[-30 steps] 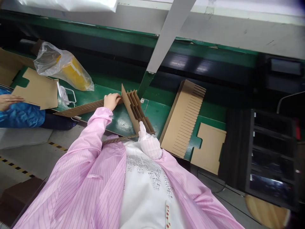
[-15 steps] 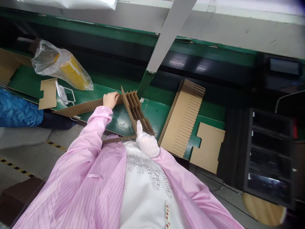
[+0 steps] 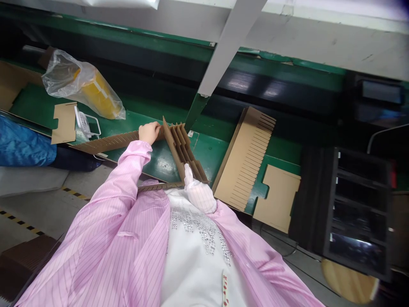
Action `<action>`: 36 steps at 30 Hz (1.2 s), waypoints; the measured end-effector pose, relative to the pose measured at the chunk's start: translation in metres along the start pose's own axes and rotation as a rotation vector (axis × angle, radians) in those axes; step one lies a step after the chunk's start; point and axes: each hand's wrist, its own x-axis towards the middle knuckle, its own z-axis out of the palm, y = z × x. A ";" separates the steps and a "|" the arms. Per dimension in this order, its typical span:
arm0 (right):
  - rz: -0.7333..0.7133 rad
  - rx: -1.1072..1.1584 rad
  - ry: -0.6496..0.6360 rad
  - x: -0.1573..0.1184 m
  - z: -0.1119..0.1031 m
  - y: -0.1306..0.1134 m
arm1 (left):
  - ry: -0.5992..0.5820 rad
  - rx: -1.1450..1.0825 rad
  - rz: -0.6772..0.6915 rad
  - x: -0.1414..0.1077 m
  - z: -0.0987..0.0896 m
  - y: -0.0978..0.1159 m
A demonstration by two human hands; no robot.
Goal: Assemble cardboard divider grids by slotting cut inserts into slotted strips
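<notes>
My left hand [image 3: 149,133], bare, is closed on the end of a long slotted cardboard strip [image 3: 108,144], where it meets a cardboard divider [image 3: 185,147] made of several upright pieces. In a white glove, my right hand [image 3: 200,194] grips the divider's near end, close to my body, with the thumb pointing up along it. Another slotted strip [image 3: 159,186] runs leftward from that near end, in front of my shirt. The fingertips of both hands are partly hidden by the cardboard.
To the right lie a stack of slotted cardboard sheets [image 3: 247,162] and a notched cardboard piece [image 3: 277,198] on the green bench [image 3: 209,149]. Leftward are a small white fan [image 3: 83,123], another notched piece [image 3: 64,123] and a clear bag [image 3: 86,85] with something yellow. A black rack [image 3: 358,213] stands far right.
Both hands keep their hold on the cardboard with hardly any movement. The view has shifted very slightly.
</notes>
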 end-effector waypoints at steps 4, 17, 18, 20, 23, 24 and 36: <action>0.014 0.055 -0.116 0.008 -0.007 -0.007 | 0.004 -0.007 0.007 -0.001 0.001 -0.001; 0.048 0.216 -0.413 0.015 -0.022 -0.004 | 0.001 -0.042 0.009 -0.008 0.000 0.000; 0.069 0.234 -0.453 0.017 -0.024 -0.004 | -0.003 -0.054 0.011 -0.008 0.001 0.000; 0.117 0.267 -0.537 0.021 -0.027 -0.004 | -0.008 -0.090 0.017 -0.009 0.000 -0.001; 0.148 0.293 -0.646 0.027 -0.026 -0.003 | 0.076 -0.182 0.041 -0.011 -0.003 0.003; 0.135 0.294 -0.661 0.029 -0.025 -0.003 | 0.125 -0.212 0.059 -0.011 -0.005 0.007; 0.110 0.295 -0.422 0.021 -0.017 0.020 | 0.082 -0.045 0.058 -0.029 0.024 0.091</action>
